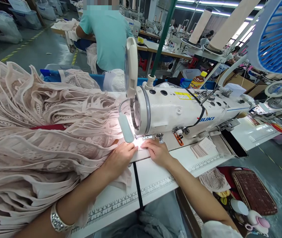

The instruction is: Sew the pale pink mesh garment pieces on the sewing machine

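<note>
A white sewing machine stands across the table, its lamp lighting the needle area. My left hand lies at the left of the needle area, fingers closed on pale fabric that hangs below it. My right hand is close by on the right, fingertips pressed together at the bright spot; what lies under them is washed out by light. A large pile of pale pink lace garments fills the left side and reaches my left hand and forearm.
A ruler strip runs along the table's front edge. Small fabric pieces and a black tray lie right of the machine. A bottle stands behind it, a blue fan at upper right. A person in teal sits beyond.
</note>
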### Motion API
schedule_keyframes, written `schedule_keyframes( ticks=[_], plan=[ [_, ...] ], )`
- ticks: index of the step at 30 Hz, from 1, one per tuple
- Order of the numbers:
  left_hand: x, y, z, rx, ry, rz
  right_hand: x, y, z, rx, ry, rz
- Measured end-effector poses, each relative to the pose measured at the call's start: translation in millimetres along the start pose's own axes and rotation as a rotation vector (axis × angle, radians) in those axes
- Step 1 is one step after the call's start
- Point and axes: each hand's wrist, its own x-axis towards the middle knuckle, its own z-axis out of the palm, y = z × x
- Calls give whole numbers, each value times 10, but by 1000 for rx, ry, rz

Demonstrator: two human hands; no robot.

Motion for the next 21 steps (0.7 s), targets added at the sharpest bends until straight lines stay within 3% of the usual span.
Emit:
schedule_keyframes(
  ticks=[6,14,18,21],
  plan=[
    [-16,2,-8,-13,13,29,2,2,-10,5,-44,33],
    [-76,9,20,2,39,25,39,-43,-112,21,-95,-137],
    [-137,-31,93,5,105,45,25,-57,-137,-25,-132,-156],
    [-133,-45,75,-42,62,46,-3,-40,-114,-67,-153,-132]
  ],
)
